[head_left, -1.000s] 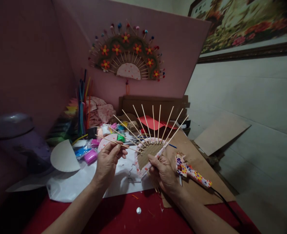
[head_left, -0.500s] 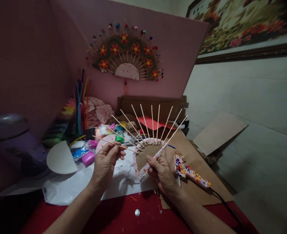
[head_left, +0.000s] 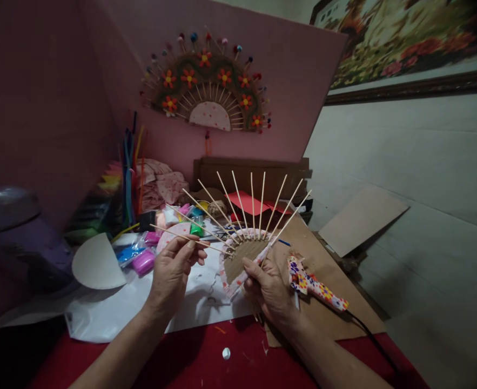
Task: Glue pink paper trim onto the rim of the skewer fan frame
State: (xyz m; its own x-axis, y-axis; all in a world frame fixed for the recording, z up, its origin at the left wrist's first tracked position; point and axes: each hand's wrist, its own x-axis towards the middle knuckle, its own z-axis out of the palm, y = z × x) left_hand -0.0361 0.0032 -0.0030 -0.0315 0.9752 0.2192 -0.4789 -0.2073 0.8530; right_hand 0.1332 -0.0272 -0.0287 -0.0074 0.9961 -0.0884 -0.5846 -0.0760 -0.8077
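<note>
Cardboard half-round [head_left: 244, 259] with patterned cloth rim, held up between two hands, above white sheet [head_left: 120, 319] and red table cover [head_left: 197, 356].
Fans out at its curved edge in thin sticks [head_left: 253, 200]; at its lower right corner, gripped in right hand [head_left: 268, 286], with thumb pressed on the front face; at its left side, one low stick [head_left: 163, 230], pinched between thumb and fingers of left hand [head_left: 171, 270]. To the right, on brown cardboard [head_left: 327, 259], flower-patterned gun-shaped tool [head_left: 317, 286] with black cord. To the left, white half-round card [head_left: 98, 263] and bright packets [head_left: 143, 261]. Behind, on pink panel [head_left: 287, 97], decorated fan [head_left: 209, 116] with orange flowers.
</note>
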